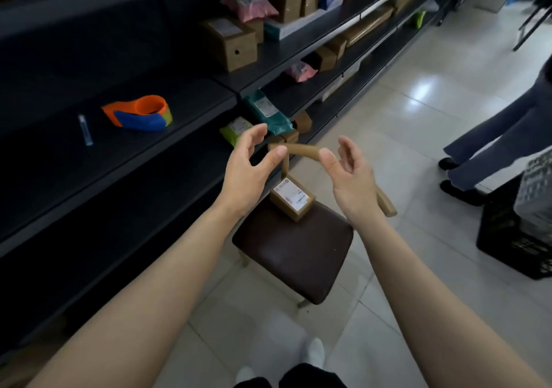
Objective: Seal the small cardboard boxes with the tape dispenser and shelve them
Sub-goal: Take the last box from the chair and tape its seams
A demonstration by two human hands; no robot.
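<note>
A small cardboard box (294,201) with a white label on top sits on the dark seat of a chair (295,256). My left hand (249,168) and my right hand (349,172) hover above it, palms facing each other, fingers loosely curved and holding nothing. The orange and blue tape dispenser (140,112) lies on the dark shelf (89,160) to the left, well away from both hands.
A clear tube (85,129) lies left of the dispenser. Several boxes (233,44) and pink and green mailer bags fill the shelves further along. A person's legs (490,142) stand on the tiled floor at right, beside a black crate (513,238).
</note>
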